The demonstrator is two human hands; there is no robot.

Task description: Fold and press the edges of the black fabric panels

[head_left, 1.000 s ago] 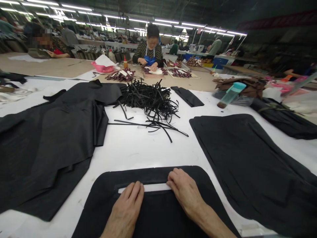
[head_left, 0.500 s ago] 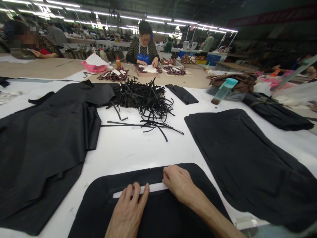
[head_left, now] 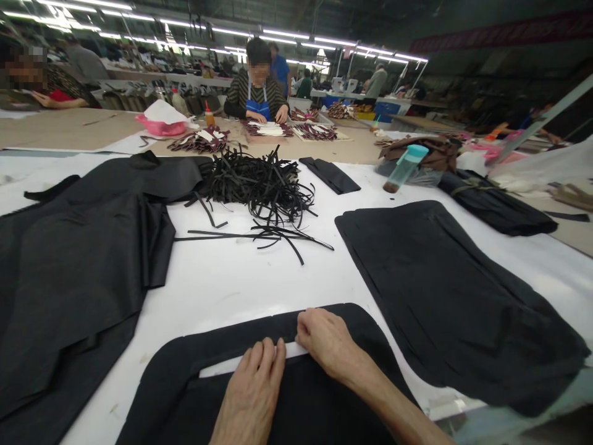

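A: The left hand (head_left: pixel 252 389) has been brought further along the slot (head_left: pixel 220 368) in the black panel (head_left: pixel 167 389), and the gap to the right hand (head_left: pixel 331 346) has been narrowed. Little change of place on the panel is seen in the right hand.

B: How are the hands held?

A: The left is laid nearly flat on the panel, its fingers close together and only slightly bent across the slot. The right is curled at the slot's far edge. Both thumbs are mostly hidden, so whether the panel's edge is gripped by either cannot be told.

B: And how far has the work been taken?

A: The slot appears to have been fully opened, with white showing through. Its left end is left uncovered; its right end is hidden by the right hand, so what remains there cannot be judged.

B: What else is laid out?

A: Black pieces (head_left: pixel 454 296) are stacked right of the panel; whether they have been finished cannot be made out. Narrow black strips (head_left: pixel 259 179) are heaped beyond it.
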